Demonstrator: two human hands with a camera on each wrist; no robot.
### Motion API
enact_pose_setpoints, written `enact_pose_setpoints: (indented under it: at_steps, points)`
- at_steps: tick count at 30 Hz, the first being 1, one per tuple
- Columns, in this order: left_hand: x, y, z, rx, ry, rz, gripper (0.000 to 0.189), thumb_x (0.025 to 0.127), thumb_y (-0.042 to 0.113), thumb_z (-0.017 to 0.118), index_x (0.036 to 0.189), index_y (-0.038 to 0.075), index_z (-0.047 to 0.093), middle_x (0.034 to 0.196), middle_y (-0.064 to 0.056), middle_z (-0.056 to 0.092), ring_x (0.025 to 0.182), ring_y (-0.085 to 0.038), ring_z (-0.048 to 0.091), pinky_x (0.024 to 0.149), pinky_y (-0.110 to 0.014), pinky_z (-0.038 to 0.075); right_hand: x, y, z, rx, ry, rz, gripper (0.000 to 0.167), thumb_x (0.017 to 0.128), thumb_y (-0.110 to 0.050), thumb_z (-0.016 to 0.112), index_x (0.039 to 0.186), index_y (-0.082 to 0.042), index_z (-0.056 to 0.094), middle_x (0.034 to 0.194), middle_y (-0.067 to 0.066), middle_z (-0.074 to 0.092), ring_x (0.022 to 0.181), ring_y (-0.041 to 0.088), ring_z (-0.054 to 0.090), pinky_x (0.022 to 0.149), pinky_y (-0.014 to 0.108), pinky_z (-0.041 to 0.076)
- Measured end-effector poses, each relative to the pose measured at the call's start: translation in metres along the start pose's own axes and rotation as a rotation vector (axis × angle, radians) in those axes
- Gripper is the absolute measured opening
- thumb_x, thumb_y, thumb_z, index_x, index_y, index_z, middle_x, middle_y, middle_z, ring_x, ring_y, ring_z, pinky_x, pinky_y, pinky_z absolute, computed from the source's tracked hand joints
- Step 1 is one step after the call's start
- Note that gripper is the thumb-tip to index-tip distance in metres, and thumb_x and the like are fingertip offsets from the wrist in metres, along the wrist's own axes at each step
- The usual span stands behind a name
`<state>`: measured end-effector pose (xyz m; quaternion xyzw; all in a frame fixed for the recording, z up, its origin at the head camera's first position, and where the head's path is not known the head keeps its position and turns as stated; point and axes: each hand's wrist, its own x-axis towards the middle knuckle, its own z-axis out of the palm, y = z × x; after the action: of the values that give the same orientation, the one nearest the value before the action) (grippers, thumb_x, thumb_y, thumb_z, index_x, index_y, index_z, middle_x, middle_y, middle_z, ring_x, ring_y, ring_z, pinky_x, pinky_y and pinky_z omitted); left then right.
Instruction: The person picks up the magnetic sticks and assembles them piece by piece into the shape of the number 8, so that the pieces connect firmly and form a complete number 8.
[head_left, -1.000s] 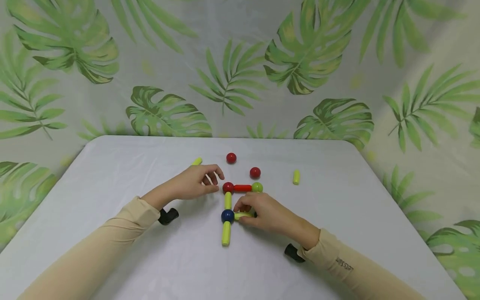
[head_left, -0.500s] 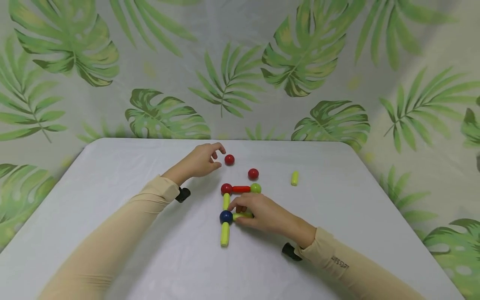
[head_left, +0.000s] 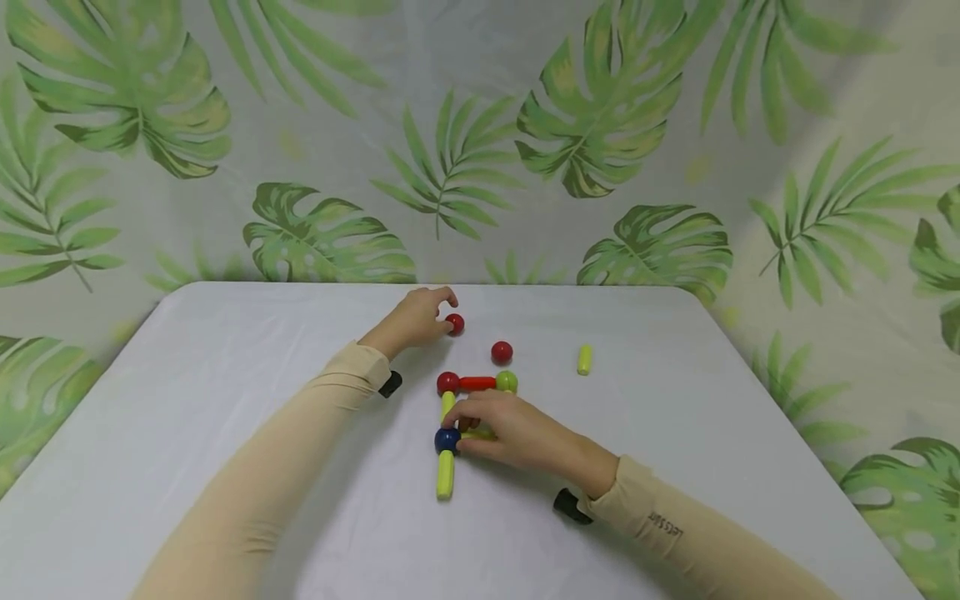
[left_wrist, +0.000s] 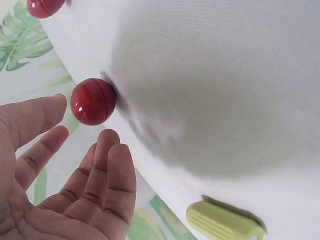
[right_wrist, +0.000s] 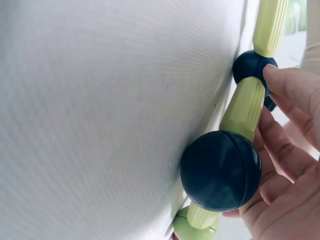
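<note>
My left hand reaches over a loose red ball at the back. In the left wrist view, thumb and fingers spread around this red ball with gaps showing. My right hand pinches a dark blue ball on a flat ball-and-stick frame. The right wrist view shows the thumb on that blue ball, with a yellow-green stick leading to another blue ball, hidden by my hand in the head view. The frame also has a red ball, red stick and green ball.
Another loose red ball lies behind the frame. A loose yellow-green stick is farther right. One more yellow-green stick lies near my left hand, hidden in the head view. A white cloth covers the table; leaf-patterned fabric hangs behind.
My left hand has moved away from beside the frame, back and right to the loose red ball. My right hand has slid left along the stick to the blue ball.
</note>
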<state>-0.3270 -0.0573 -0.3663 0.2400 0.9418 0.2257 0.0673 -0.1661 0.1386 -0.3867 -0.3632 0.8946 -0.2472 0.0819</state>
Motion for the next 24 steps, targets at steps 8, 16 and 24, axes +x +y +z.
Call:
enact_pose_setpoints:
  at_steps: [8,16,24]
  points:
    - [0.011,-0.002,0.013,0.02,0.01,-0.016,0.038,0.104,0.017,0.067,0.14,0.007,0.064,0.119,-0.017,0.07,0.11,-0.032,0.059,0.104,-0.048,0.052,0.001,0.002,0.001,-0.001,0.005,-0.008,0.025,0.101,-0.023,0.077,0.125,-0.018,0.075,0.121,-0.007,0.076,0.113,0.012,0.065,0.104,0.032,0.055]
    - [0.011,-0.006,0.02,-0.003,0.041,0.004,0.033,0.102,0.016,0.068,0.134,0.006,0.066,0.108,-0.014,0.071,0.1,-0.027,0.06,0.096,-0.043,0.052,0.001,0.004,0.001,0.027,0.02,-0.023,0.023,0.101,-0.022,0.078,0.123,-0.018,0.075,0.118,-0.007,0.075,0.108,0.012,0.066,0.099,0.028,0.056]
    - [0.011,-0.005,0.023,-0.03,0.052,0.004,0.029,0.102,0.013,0.069,0.129,0.004,0.067,0.107,-0.016,0.073,0.095,-0.026,0.063,0.088,-0.039,0.054,0.0,0.006,0.002,0.053,0.011,0.002,0.024,0.101,-0.024,0.078,0.124,-0.018,0.075,0.118,-0.008,0.074,0.108,0.009,0.065,0.098,0.026,0.056]
